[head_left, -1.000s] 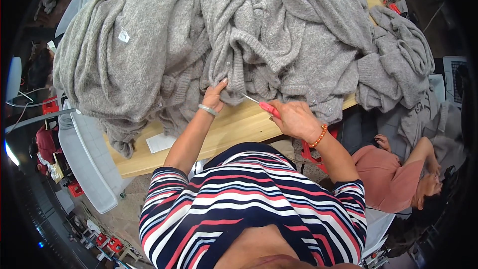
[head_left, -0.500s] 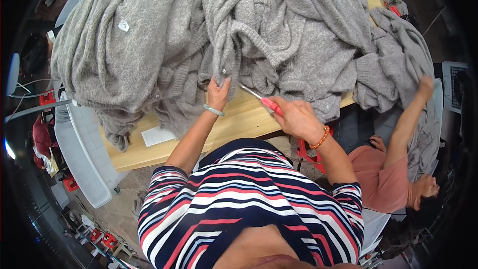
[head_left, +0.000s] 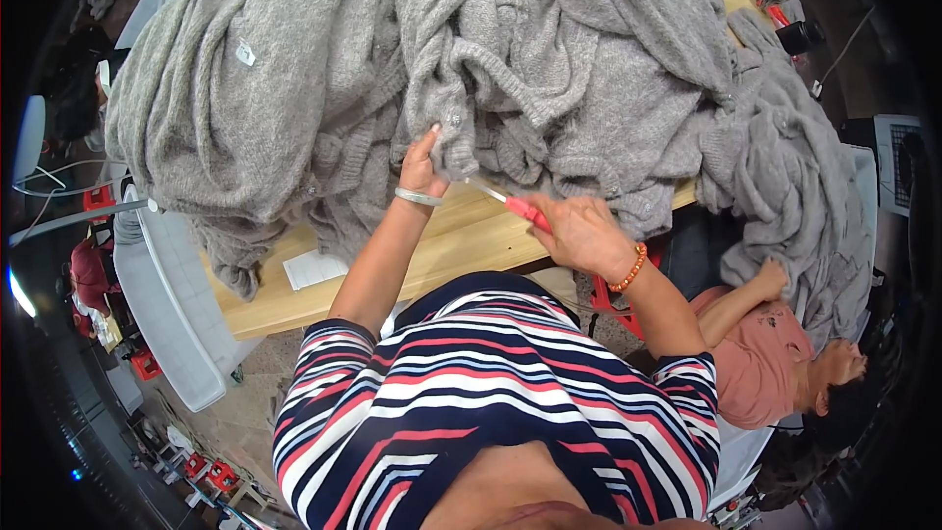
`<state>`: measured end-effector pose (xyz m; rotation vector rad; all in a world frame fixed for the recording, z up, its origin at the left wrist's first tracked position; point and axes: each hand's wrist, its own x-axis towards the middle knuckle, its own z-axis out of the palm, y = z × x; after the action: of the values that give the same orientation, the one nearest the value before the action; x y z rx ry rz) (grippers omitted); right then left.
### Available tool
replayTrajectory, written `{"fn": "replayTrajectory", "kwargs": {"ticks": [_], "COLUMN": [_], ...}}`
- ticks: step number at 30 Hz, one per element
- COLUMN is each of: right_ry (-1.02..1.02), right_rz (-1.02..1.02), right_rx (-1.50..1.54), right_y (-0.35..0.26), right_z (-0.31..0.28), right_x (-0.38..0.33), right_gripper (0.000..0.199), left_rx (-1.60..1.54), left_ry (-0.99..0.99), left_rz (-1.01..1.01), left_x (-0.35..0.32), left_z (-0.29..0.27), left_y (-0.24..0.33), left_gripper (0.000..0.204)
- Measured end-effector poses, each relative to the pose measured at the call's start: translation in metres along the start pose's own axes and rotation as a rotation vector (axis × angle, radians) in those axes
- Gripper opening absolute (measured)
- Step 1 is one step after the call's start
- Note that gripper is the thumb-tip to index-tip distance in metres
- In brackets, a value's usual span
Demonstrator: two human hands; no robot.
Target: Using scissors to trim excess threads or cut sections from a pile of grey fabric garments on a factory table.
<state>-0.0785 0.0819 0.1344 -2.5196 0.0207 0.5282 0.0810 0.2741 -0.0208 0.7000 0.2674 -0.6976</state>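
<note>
Left hand (head_left: 422, 167) pinches the soft, floppy grey sweater (head_left: 471, 128) hem; right hand (head_left: 579, 231) grips red-handled scissors (head_left: 510, 201) near the desk (head_left: 461, 236) edge.

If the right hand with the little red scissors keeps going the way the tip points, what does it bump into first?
Probably the grey knitted garment pinched by the left hand. The right hand aims the red-handled snips up-left at that edge; depth is hard to judge.

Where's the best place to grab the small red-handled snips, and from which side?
By the red handle, from the person's right. The thin metal blades point left toward the grey knitted garment pinched by the left hand; the right hand already wraps that handle.
</note>
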Motion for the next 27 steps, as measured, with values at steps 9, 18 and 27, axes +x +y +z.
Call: {"fn": "replayTrajectory", "kwargs": {"ticks": [9, 18, 27], "right_ry": [-0.11, -0.048, 0.174], "right_rz": [0.004, -0.01, 0.048], "right_rx": [0.025, 0.067, 0.061], "right_y": [0.002, 0.006, 0.016], "right_z": [-0.001, 0.006, -0.004], "right_x": [-0.016, -0.013, -0.016], "right_gripper": [0.033, 0.03, 0.029], "left_rx": [-0.181, -0.032, 0.301], "left_ry": [-0.009, 0.137, -0.021], "left_rz": [-0.084, -0.058, 0.247], "left_x": [0.01, -0.005, -0.002], "left_z": [-0.011, -0.005, 0.006], "left_y": [-0.009, -0.012, -0.003], "left_gripper": [0.031, 0.022, 0.035]}}
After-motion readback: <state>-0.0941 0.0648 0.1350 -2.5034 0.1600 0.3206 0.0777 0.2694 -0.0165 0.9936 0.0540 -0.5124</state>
